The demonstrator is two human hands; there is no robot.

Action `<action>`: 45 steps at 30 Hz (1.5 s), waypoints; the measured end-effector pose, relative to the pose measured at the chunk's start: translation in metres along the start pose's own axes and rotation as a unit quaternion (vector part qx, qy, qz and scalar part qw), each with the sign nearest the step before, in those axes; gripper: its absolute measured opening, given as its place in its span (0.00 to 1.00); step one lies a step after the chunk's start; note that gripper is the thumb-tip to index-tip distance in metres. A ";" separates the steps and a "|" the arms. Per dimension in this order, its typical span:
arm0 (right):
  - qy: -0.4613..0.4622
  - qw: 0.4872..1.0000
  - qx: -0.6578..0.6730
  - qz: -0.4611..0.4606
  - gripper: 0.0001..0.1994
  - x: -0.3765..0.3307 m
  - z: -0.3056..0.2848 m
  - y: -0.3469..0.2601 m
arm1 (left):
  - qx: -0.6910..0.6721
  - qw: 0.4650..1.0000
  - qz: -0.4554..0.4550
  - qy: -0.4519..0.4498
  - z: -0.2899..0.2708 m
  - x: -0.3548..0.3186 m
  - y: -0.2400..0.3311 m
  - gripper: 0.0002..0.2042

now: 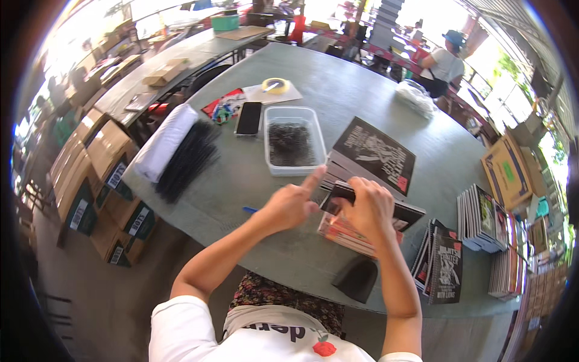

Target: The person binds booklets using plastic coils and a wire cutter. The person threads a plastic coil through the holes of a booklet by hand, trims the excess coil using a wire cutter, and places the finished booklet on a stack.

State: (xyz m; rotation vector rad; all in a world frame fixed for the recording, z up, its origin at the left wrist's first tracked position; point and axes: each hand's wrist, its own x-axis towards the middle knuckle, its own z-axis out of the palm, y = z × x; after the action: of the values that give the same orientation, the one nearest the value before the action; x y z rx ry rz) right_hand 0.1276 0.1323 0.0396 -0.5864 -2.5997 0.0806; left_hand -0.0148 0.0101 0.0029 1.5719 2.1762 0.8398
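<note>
My right hand is closed on a black-covered notebook, held on edge above a stack of books with orange and white edges. My left hand is just left of that notebook, its index finger stretched toward the tub's near corner and its thumb apart. I see nothing between those fingers. Behind my hands lies a stack of notebooks with a black, white-printed cover. The clear plastic tub holds many small black pieces. A dark curved object sits at the table's near edge.
A bundle of thin black strands lies beside a white wrapped roll. Further back are a phone and a tape roll. Spiral notebooks and book stacks line the right side. A person is in the background.
</note>
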 end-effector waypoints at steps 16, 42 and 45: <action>0.056 0.987 0.142 0.045 0.08 -0.005 0.002 0.000 | -0.176 0.948 0.132 0.228 0.013 0.005 0.021 0.07; 0.066 0.993 0.093 -0.037 0.09 -0.007 0.001 0.005 | -0.113 0.985 0.120 0.055 -0.016 0.023 0.004 0.08; 0.103 0.978 0.183 0.012 0.08 -0.004 0.011 0.009 | -0.068 0.956 0.201 0.202 -0.021 0.024 0.017 0.08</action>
State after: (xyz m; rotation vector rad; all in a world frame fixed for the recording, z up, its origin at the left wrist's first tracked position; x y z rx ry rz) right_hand 0.1291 0.1394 0.0273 -0.4641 -2.2985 0.4715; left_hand -0.0219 0.0305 0.0318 1.9399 2.0111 1.5189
